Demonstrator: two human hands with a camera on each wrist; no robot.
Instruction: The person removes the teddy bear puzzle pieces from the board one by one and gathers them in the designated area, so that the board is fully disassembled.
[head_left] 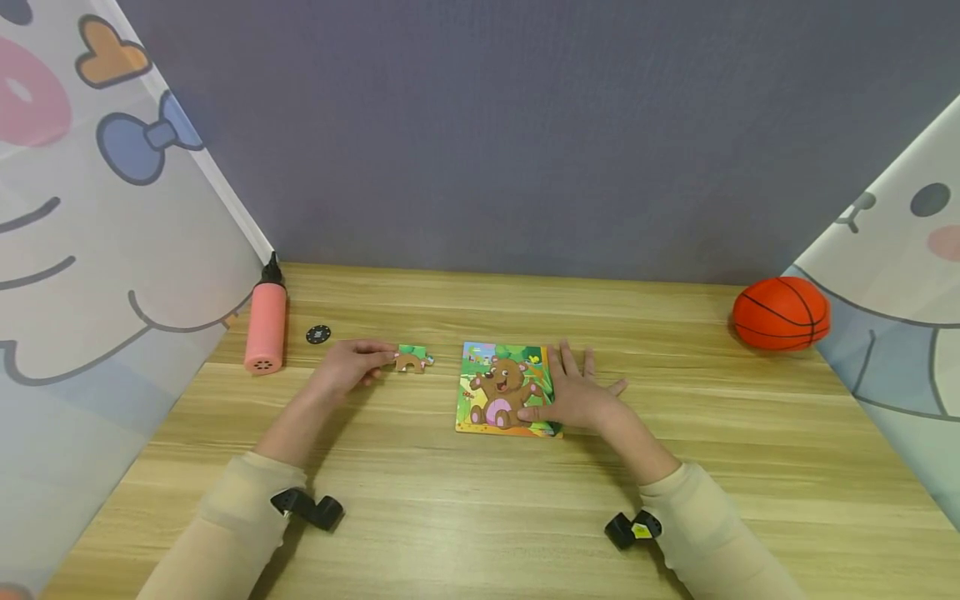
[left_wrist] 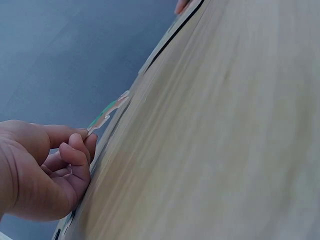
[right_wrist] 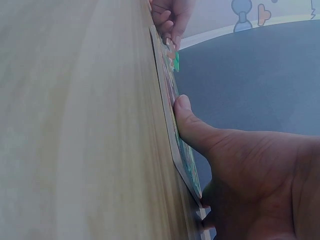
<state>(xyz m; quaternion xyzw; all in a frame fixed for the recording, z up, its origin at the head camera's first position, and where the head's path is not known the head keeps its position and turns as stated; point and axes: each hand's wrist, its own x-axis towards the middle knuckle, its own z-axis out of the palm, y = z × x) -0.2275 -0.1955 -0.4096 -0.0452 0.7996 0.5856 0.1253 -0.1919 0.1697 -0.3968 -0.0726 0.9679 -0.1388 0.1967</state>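
My left hand (head_left: 348,367) pinches a small jigsaw puzzle piece (head_left: 411,358), green on top with a brown arch, by its left side. In the left wrist view the piece (left_wrist: 107,114) tilts up from the thumb and fingertips. To its right lies a square bear jigsaw puzzle (head_left: 498,392) on the wooden table. My right hand (head_left: 581,398), fingers spread, rests at the puzzle's right edge, covering part of it. Seen from the right wrist, the thumb (right_wrist: 186,112) lies over the puzzle's face.
A pink cylinder with a black nozzle (head_left: 266,327) lies at the far left, with a black round disc (head_left: 318,334) beside it. A red basketball (head_left: 782,313) sits at the back right. A dark grey panel (head_left: 495,142) borders the table's (head_left: 420,517) back.
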